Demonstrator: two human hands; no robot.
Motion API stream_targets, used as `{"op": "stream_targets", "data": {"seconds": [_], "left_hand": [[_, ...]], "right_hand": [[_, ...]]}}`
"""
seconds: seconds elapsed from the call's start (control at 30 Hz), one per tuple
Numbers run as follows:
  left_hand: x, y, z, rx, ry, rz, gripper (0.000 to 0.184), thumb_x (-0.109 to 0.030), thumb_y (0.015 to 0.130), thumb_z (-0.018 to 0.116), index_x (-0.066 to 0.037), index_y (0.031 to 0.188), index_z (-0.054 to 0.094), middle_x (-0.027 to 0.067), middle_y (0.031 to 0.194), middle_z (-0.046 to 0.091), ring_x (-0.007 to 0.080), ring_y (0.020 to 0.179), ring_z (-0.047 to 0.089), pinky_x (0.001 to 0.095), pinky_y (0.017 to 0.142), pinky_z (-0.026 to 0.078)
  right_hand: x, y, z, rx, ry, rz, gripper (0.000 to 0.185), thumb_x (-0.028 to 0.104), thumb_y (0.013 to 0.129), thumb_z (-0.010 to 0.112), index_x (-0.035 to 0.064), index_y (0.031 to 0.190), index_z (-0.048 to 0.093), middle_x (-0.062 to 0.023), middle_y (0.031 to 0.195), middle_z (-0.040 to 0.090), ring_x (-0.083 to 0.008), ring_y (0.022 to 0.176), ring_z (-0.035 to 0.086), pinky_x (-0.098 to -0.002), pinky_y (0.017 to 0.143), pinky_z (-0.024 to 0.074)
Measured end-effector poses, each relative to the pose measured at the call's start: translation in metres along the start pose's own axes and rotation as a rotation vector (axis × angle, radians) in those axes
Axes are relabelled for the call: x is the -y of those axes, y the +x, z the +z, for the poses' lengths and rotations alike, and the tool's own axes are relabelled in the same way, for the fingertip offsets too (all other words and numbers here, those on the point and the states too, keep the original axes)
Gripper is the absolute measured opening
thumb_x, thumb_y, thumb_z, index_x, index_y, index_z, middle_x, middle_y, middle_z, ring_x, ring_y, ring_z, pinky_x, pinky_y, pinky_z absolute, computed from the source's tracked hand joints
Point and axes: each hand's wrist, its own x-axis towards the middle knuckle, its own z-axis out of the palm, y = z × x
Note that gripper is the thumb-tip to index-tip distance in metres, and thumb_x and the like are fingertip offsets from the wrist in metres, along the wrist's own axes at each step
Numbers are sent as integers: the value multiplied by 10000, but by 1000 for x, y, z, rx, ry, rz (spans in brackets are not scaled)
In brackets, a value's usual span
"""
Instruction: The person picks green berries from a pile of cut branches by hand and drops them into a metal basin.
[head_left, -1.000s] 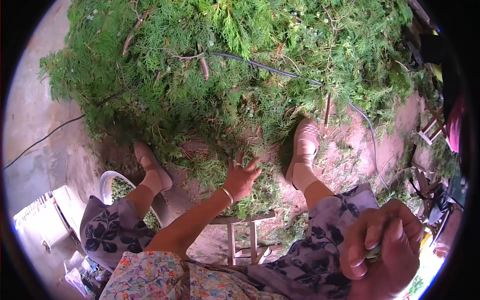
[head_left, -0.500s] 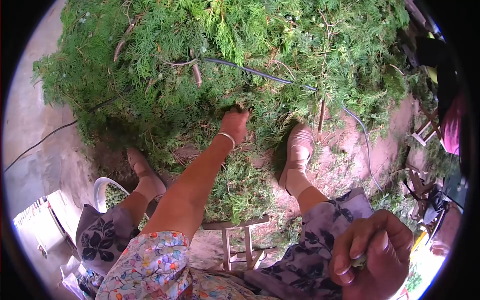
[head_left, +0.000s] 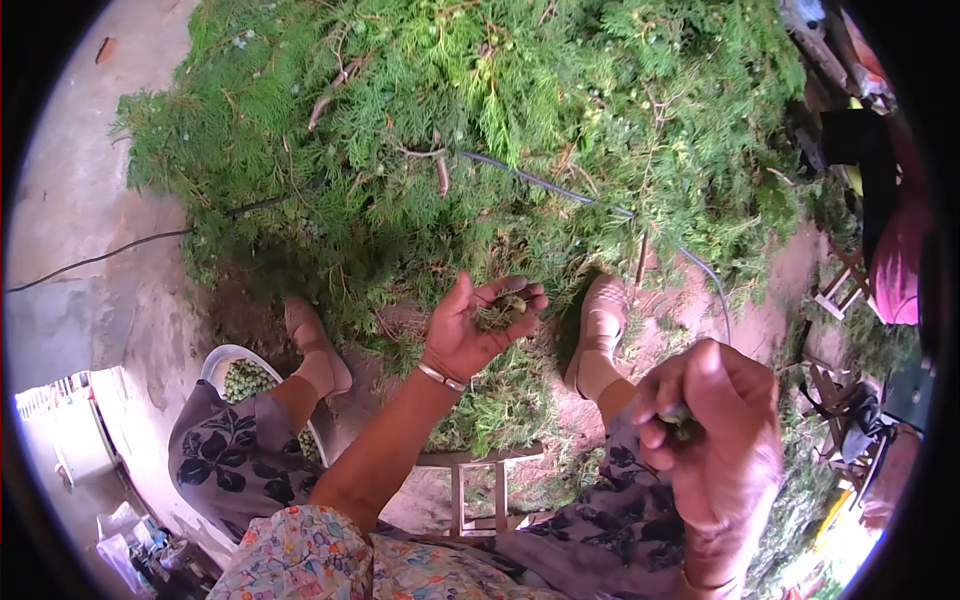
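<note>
My left hand (head_left: 468, 330) is turned palm up in front of the branches. Its curled fingers hold a small green cone (head_left: 516, 304) and bits of foliage. Nearer the camera at the right, my right hand (head_left: 722, 440) is closed, with small green cones (head_left: 682, 424) partly showing between the fingers. A large heap of green conifer branches (head_left: 480, 110) lies before both hands. At the lower left, beside my leg, stands a white bucket (head_left: 216, 362) holding several green cones (head_left: 246, 380), partly hidden by my trousers.
A dark cable (head_left: 545, 182) runs across the heap and out onto the floor on both sides. A small wooden stool (head_left: 480, 458) stands between my legs. Wooden furniture and pink cloth (head_left: 895, 270) are at the right edge. Loose sprigs litter the earthen floor.
My left hand has drawn back from the branches and turned palm up, showing a green cone in it. My right hand has risen and shifted slightly left, still closed.
</note>
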Motion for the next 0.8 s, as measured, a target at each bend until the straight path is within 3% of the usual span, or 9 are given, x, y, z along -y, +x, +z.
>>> {"op": "stream_targets", "data": {"seconds": [0.07,0.27,0.37,0.43,0.5,0.57,0.6,0.7,0.8], "left_hand": [[2,-5,28,99,-54,8,798,-573,888,432,130,1262,397,332,1296,395,444,1230,404,535,1034,351],[10,-36,111,241,-28,-30,951,-665,802,478,103,1339,319,316,1340,353,436,1264,360,527,1070,291],[16,-47,119,324,-73,-109,915,-657,815,470,62,1361,315,237,1337,400,355,1255,405,475,1066,326],[23,-53,126,331,-95,-84,901,-645,823,477,51,1369,303,193,1336,413,311,1217,454,455,1036,377],[22,-59,134,321,-126,-82,822,-581,861,485,49,1362,314,183,1346,401,304,1180,487,460,1007,416],[20,-63,137,203,-150,-80,693,-449,907,509,54,1348,328,191,1326,423,294,1158,508,438,989,446],[18,-64,136,200,-170,-53,535,-237,931,526,60,1335,340,196,1292,460,283,1141,525,406,981,465],[8,-77,146,153,61,53,474,-89,914,509,60,1333,347,193,1265,490,268,1121,543,398,972,477],[-7,-93,151,181,100,55,483,-52,900,508,40,1346,347,164,1240,504,230,1091,553,367,928,511]], "right_hand": [[1,2,0,-13,-138,-61,266,206,906,570,-7,749,598,-71,630,595,-82,502,497,-193,407,322],[-22,19,2,-58,-690,-438,70,25,831,591,-20,879,616,-28,593,574,-48,491,499,-215,425,381],[-31,21,6,32,-883,-631,111,37,806,609,-13,902,583,-172,701,640,-282,592,641,-368,529,497],[-32,21,7,0,-1020,-683,107,38,802,610,-20,883,572,-192,723,638,-329,637,639,-388,564,504],[-30,19,9,-29,-1151,-732,107,40,798,611,-28,864,560,-211,744,636,-375,681,638,-409,598,512],[-23,16,11,48,-827,-519,106,30,799,604,-37,857,545,-207,750,638,-352,687,647,-384,613,518],[-19,15,10,96,-776,-533,106,21,797,591,-39,869,542,-208,755,640,-335,694,659,-372,617,518],[-15,14,16,196,-691,-421,123,14,794,576,-41,902,552,-206,775,647,-320,721,670,-359,633,519],[-27,15,31,225,-608,-620,154,7,792,567,-44,937,563,-203,791,654,-306,738,676,-353,644,521]]}}
